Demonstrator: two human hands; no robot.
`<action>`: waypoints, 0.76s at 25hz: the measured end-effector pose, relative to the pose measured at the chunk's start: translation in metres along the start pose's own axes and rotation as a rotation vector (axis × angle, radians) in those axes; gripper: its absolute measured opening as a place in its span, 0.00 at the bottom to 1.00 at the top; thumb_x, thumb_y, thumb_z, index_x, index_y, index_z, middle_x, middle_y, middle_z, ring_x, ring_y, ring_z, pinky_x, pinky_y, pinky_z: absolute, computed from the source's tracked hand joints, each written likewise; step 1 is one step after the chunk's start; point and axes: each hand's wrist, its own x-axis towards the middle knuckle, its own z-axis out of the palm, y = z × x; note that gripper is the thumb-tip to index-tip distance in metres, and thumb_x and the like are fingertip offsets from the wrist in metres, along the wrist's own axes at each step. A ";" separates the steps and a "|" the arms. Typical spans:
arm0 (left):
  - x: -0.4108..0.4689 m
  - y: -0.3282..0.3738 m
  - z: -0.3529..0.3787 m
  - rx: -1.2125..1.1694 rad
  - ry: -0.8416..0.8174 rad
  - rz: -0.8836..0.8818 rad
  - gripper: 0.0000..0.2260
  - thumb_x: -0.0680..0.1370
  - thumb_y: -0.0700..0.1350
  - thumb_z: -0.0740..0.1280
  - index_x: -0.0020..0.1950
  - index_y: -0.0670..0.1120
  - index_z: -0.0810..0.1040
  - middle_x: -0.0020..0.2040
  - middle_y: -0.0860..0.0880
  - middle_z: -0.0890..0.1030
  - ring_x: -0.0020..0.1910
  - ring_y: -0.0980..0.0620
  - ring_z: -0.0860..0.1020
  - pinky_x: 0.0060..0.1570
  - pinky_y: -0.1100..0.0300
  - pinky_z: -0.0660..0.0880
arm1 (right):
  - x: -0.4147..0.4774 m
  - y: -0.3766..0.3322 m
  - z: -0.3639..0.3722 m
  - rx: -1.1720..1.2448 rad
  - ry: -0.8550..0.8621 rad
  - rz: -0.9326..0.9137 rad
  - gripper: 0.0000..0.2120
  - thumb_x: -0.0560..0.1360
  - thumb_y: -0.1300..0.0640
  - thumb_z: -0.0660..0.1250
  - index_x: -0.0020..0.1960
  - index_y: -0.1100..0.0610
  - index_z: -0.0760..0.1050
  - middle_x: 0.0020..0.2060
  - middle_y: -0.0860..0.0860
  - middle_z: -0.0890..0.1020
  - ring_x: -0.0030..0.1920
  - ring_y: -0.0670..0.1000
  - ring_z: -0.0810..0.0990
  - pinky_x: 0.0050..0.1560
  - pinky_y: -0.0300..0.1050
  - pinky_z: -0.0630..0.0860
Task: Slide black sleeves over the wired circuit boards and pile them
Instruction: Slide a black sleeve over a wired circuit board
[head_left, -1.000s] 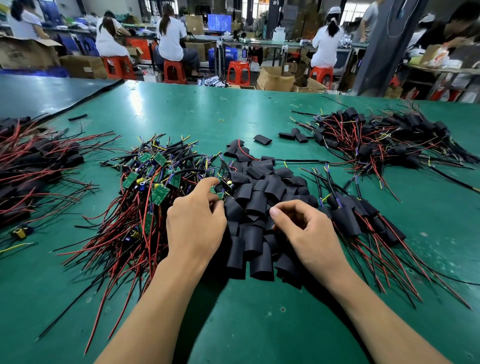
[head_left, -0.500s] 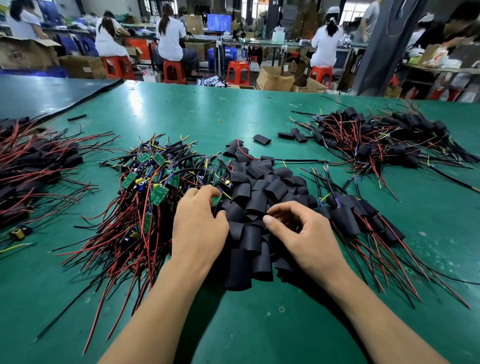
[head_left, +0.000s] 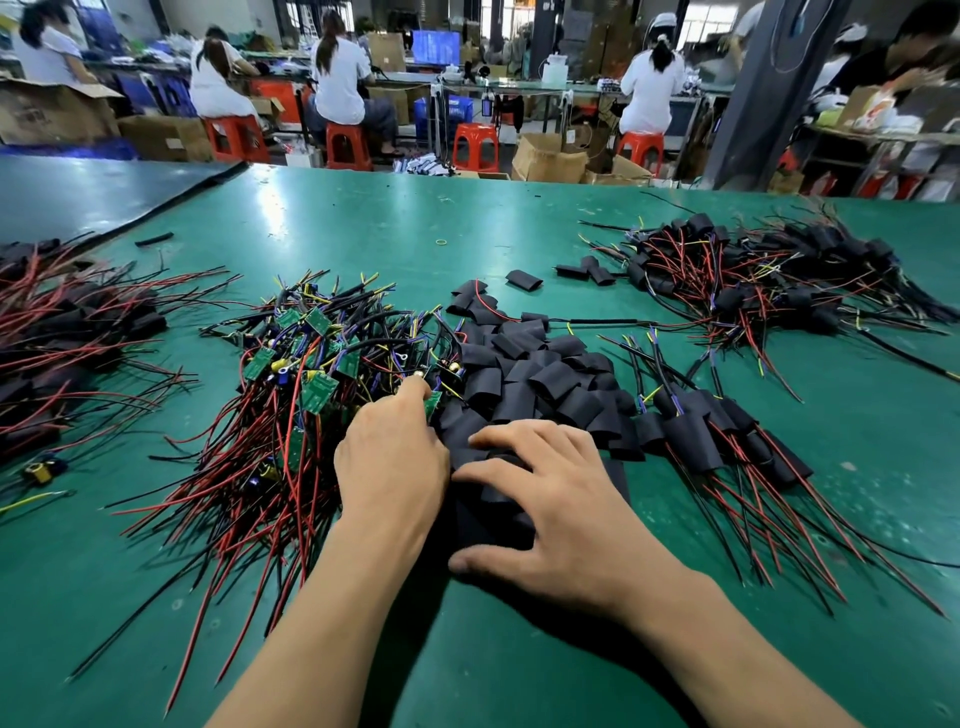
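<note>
Two bare hands show, the left hand and the right hand. The left forearm and right forearm are uncovered down to the bottom edge. The fingers are slender, with short, plain nails.

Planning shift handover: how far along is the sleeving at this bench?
Done: sleeved boards piled right of the hands, plus a far-right pile and a far-left pile. In hand: left hand touches a green board, grip unclear; right hand rests spread on loose sleeves. Left: a big tangle of bare boards.
</note>
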 end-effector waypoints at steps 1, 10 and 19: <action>0.000 0.000 0.000 -0.005 0.009 -0.007 0.14 0.76 0.41 0.65 0.61 0.50 0.74 0.50 0.46 0.83 0.51 0.39 0.79 0.47 0.49 0.74 | 0.000 0.000 0.000 0.004 0.005 0.001 0.25 0.71 0.35 0.69 0.65 0.43 0.75 0.67 0.45 0.74 0.70 0.48 0.67 0.70 0.54 0.62; -0.001 0.006 -0.009 -0.356 0.209 -0.046 0.08 0.73 0.43 0.72 0.48 0.52 0.77 0.38 0.53 0.84 0.39 0.46 0.81 0.44 0.54 0.75 | 0.003 0.006 0.008 -0.037 -0.064 0.073 0.18 0.78 0.48 0.62 0.66 0.43 0.78 0.71 0.44 0.74 0.74 0.49 0.67 0.73 0.52 0.59; -0.001 0.012 0.001 -0.811 -0.223 -0.197 0.05 0.73 0.39 0.74 0.42 0.47 0.81 0.32 0.50 0.83 0.23 0.54 0.74 0.28 0.60 0.72 | 0.005 0.013 0.005 0.047 0.120 0.228 0.23 0.75 0.40 0.64 0.66 0.48 0.76 0.62 0.44 0.80 0.66 0.48 0.74 0.68 0.51 0.66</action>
